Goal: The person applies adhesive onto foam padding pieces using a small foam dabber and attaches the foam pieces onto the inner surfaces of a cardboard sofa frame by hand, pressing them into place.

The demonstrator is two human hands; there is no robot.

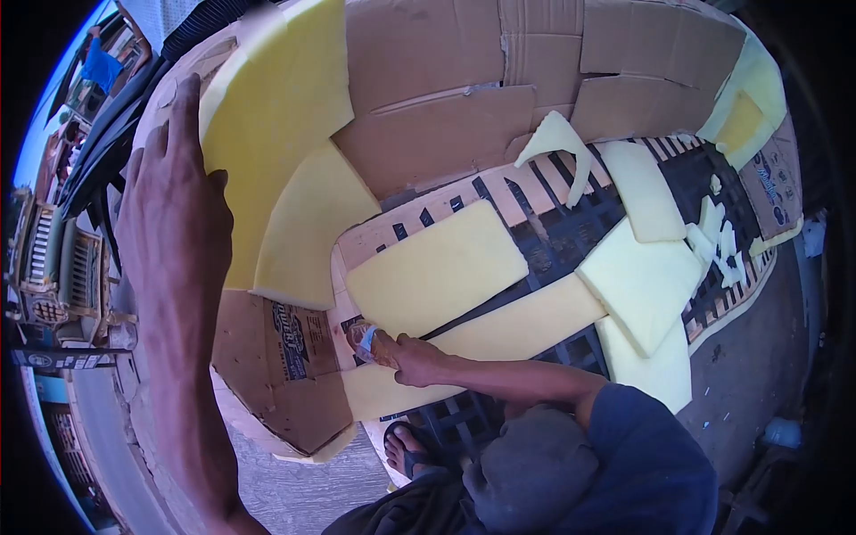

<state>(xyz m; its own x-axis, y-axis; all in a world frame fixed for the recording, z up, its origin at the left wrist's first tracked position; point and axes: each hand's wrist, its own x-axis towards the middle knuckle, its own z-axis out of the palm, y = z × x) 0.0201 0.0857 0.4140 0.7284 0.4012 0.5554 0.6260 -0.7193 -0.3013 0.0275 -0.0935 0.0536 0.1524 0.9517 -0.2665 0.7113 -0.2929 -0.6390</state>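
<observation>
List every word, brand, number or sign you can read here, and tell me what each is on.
No text reads clearly.
Left cardboard: dark lettering, too blurred to read.
Right cardboard: dark script-like print and small marks, unreadable.
Handheld item: pale label, too small to read.
Dark bar, far left: round emblem, no legible wording.

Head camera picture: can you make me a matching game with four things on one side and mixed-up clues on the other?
Things:
1. right hand
2. left hand
3. foot
4. foam slab

Clues:
A. wearing a dark sandal
B. pale yellow, lying flat
C. at the picture's left
D. gripping a small object

Pairs: 1-D, 2-C, 3-A, 4-B
</observation>
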